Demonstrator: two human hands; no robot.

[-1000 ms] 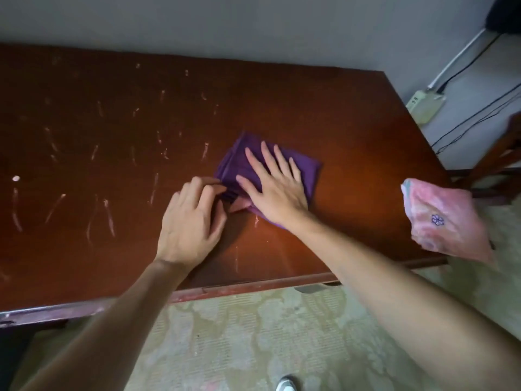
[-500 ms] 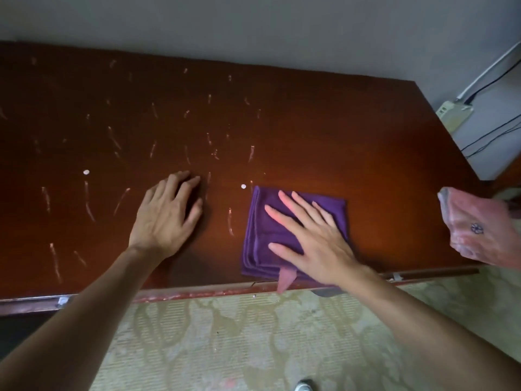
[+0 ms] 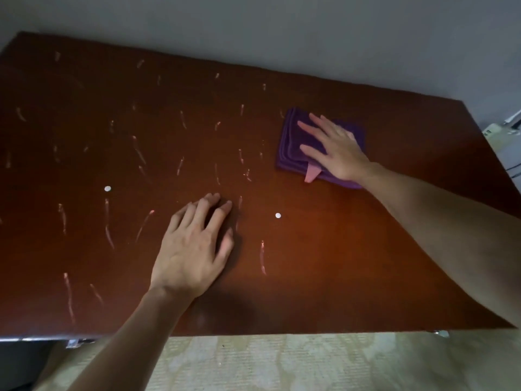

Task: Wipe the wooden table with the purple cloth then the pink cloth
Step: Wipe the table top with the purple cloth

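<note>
A plain grey wall (image 3: 282, 29) runs behind the dark wooden counter (image 3: 352, 263), and pale patterned flooring (image 3: 282, 362) shows below its near edge. Our right hand (image 3: 335, 149) lies flat on the folded purple cloth (image 3: 293, 142), fingers (image 3: 307, 127) spread and straight, pressing it down on the far right part of the counter. Half a second ago that cloth sat close to the near edge, so we have pushed it away from us toward the wall, a stroke up the right side. Our left hand (image 3: 194, 244) rests on the bare wood near the middle, its fingers a little bent with the tips touching the surface, holding nothing; it has stayed put there as a brace. Pale streaks (image 3: 138, 150) and two small white dots (image 3: 277, 215) still cover the left and middle of the counter, so we judge the purple wipe has barely begun and most of the surface is left. The pink cloth is out of view now, and its turn comes later.
</note>
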